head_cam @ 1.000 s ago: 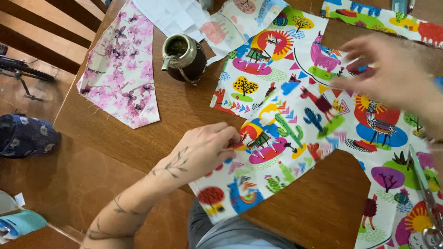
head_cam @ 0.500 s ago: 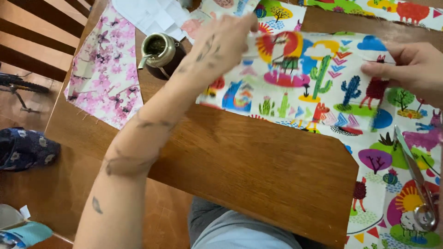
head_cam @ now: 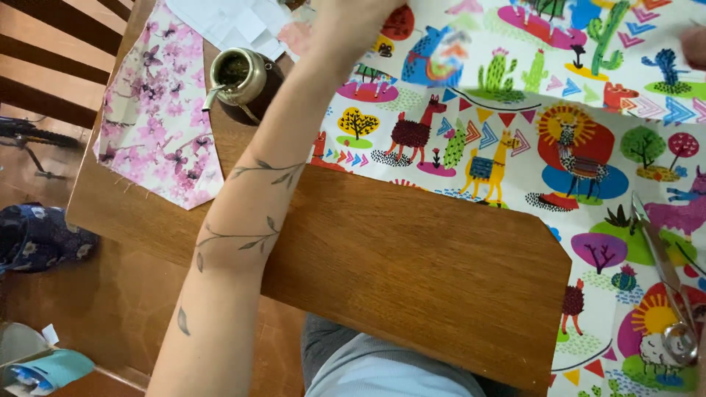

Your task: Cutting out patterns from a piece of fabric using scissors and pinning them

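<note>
Wooden table [head_cam: 412,257], bright animal-print fabric [head_cam: 515,132] spread across its far side, pink floral cloth [head_cam: 158,129] at the left edge, left hand [head_cam: 353,18] gripping the fabric's top edge, scissors [head_cam: 665,283] lying on it, metal cup [head_cam: 237,73], right hand [head_cam: 695,45] barely visible, grip unclear

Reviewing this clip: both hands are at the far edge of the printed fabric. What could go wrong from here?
The left forearm reaches right past the small metal cup, so a sideways sweep might tip it onto the printed fabric or the floral fabric piece. The scissors lie on that printed fabric near the table's edge; if the cloth gets pulled, they could slide or drop.
</note>
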